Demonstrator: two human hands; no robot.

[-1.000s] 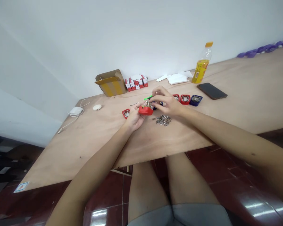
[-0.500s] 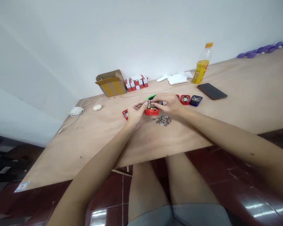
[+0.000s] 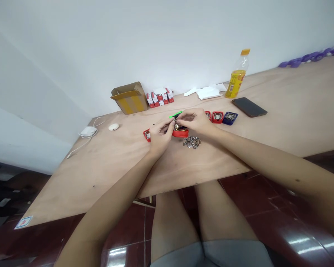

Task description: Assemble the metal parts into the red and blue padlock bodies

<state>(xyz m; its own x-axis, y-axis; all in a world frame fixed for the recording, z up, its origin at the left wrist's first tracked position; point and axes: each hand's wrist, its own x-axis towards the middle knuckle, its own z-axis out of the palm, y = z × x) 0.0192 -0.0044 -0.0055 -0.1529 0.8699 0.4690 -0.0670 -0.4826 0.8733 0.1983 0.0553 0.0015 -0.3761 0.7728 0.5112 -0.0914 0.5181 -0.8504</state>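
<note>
Left hand (image 3: 161, 136): grip closed in a pinch on a small metal part (image 3: 170, 126). Right hand (image 3: 195, 121): grip curled in beside it, hold unclear. Under both hands, 1 red case (image 3: 180, 133) with brass-coloured fittings, resting on the plywood surface (image 3: 105, 159). Nearby: 1 loose pile of steel hardware (image 3: 192, 142), just right of the case; 1 green item (image 3: 176, 115), behind it; 1 red tray (image 3: 147, 135), left; 2 red trays (image 3: 217, 117) and 1 blue tray (image 3: 230, 118), right.

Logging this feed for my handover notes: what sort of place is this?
Likely a makeshift small-parts assembly room: a plywood tabletop, a loose pile of metal fittings, and small red-and-white cartons beside an open cardboard box.
</note>
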